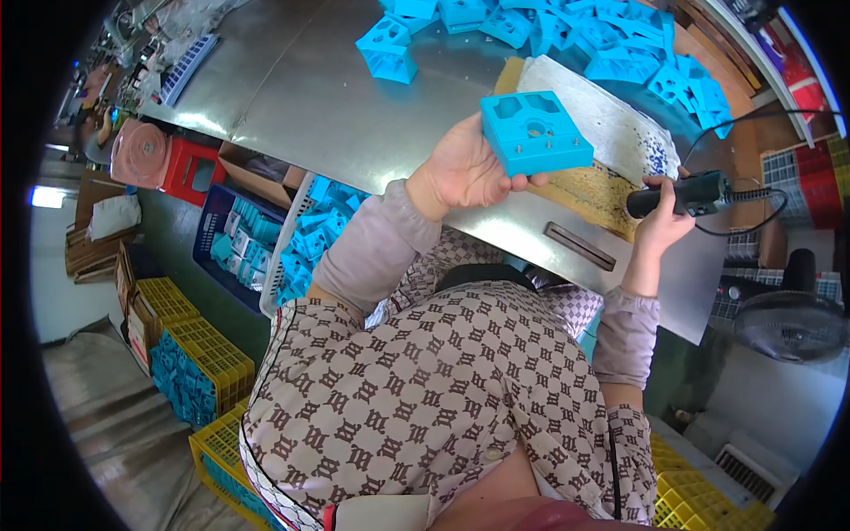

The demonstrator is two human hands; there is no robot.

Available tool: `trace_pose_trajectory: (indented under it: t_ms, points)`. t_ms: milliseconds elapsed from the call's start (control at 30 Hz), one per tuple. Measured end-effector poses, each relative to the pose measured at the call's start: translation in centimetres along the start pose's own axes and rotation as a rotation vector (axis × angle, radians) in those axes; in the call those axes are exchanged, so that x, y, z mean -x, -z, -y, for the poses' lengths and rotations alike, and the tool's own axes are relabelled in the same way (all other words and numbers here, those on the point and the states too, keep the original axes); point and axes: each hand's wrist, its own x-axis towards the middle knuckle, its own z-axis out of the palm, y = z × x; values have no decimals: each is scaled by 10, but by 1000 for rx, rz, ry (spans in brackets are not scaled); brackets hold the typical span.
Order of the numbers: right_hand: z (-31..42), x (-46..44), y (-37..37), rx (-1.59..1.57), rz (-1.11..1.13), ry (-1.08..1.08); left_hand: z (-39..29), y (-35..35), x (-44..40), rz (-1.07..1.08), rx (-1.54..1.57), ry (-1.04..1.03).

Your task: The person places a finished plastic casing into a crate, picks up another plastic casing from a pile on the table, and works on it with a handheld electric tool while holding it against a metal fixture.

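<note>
A square blue plastic part (537, 133) with cut-outs and small pins rests on the palm of my left hand (469, 168), its fingers curled under the near edge. My right hand (664, 217) is wrapped round a black corded handheld tool (691, 195), whose cable runs off to the right. Between the hands and beneath them, a white cloth (602, 115) with dark specks lies over a yellowish pad (593, 199) on the metal table. The part is held above the table, apart from the tool.
Blue parts (611, 40) are heaped along the table's far side, and a few stand at its top middle (388, 53). A slot (579, 245) is cut near the front edge. Crates of blue parts (319, 232) stand at the left. A black fan (791, 319) is at the right.
</note>
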Motion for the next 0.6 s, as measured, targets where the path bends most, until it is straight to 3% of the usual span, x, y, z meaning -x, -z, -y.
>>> trace_pose_trajectory:
  t_ms: [300,600]
  points:
    - [-17,2,-7,-44,79,4,-2,2,28,50,48,-30]
    - [-17,5,-15,-51,99,-22,1,3,110,-31,-27,-277]
